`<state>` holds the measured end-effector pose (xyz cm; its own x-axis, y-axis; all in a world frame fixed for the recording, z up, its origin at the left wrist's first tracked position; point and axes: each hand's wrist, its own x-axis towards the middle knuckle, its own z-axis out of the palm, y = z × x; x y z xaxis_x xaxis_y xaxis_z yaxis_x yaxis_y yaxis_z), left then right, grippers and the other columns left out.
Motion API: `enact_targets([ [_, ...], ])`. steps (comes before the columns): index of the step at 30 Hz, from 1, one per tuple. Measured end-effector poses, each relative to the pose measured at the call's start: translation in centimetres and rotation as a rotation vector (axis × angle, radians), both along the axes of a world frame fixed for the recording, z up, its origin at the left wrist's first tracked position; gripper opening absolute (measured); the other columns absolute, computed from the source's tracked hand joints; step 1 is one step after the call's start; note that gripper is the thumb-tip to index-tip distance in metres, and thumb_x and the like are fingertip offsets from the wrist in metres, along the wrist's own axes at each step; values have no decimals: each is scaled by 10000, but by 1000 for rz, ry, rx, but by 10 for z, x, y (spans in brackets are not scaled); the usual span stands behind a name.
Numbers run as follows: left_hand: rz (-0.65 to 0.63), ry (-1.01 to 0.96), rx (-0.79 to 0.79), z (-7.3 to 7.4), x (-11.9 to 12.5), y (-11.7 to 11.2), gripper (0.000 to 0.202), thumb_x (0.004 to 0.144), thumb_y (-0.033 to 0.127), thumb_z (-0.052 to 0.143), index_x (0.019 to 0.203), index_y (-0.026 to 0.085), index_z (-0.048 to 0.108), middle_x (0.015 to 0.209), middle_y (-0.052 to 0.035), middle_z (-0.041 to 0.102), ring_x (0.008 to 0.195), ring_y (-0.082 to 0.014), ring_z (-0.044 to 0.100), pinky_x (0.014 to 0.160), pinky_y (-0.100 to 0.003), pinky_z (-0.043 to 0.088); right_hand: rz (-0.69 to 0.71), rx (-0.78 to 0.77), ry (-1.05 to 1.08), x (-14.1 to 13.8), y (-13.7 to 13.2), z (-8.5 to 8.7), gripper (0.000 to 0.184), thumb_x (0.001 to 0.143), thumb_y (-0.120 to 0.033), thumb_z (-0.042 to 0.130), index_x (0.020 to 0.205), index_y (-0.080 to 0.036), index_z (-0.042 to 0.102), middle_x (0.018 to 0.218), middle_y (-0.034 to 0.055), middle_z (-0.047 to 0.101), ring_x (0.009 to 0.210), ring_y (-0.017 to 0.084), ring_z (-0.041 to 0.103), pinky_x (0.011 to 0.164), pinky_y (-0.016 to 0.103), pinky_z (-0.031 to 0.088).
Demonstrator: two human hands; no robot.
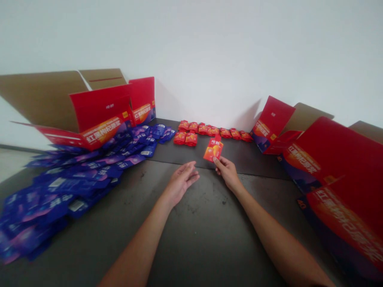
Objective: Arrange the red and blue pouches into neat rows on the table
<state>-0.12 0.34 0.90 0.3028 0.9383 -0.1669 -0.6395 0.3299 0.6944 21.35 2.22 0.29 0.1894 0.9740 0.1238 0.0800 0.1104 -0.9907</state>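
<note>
A red and orange pouch (213, 150) with white lettering is pinched between the thumb and fingers of my right hand (226, 170), held above the dark table (191, 235). My left hand (183, 181) is to its left, fingers apart and holding nothing. Beyond both hands, red pouches (202, 128) stand in a row along the wall. Two more red pouches (185, 138) sit in front of the row's left end.
Many blue pouches (86, 175) are heaped on the left. Behind them stand opened red cartons (104, 111) with flaps up. More red cartons (335, 167) line the right side, flaps raised. A white wall (206, 56) closes off the back. A seam crosses the table.
</note>
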Motion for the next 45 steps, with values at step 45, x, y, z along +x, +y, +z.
enact_targets([
  [45,-162,98,5,6,-3,-5,363,795,349,802,1099,161,740,938,-62,666,871,-160,651,815,-292,504,-197,-84,-680,-1,116,-8,398,927,-446,612,1209,-180,707,693,9,735,532,121,665,642,197,513],
])
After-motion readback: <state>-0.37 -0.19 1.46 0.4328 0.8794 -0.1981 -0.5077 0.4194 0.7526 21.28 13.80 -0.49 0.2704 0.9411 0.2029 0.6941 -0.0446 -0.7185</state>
